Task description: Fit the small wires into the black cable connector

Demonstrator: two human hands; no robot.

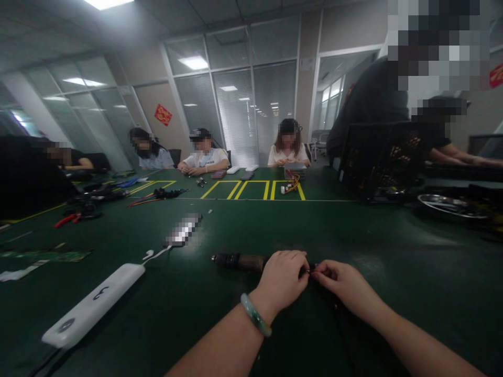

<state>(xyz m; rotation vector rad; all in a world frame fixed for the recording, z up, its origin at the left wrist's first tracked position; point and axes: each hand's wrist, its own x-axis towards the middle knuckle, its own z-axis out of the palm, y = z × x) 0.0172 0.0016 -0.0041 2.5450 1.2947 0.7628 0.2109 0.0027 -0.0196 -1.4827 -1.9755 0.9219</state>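
On the green table lies an electric screwdriver [249,262], its metal tip pointing left. My left hand [283,272], with a green bangle [255,315] on the wrist, is wrapped over the rear part of its brown-black body. Close against it, my right hand [341,283] pinches something small and dark at the tool's rear end. What exactly sits between those fingertips is too small to make out. A dark cord [338,319] runs down from beneath my right hand toward the near edge.
To the left lies a white power strip [96,303], with a phone [184,230] beyond its cable. Red-handled pliers [67,220] and cables are farther left. A black computer case [379,162] and a round metal dish [451,205] stand right. Several people sit across the table.
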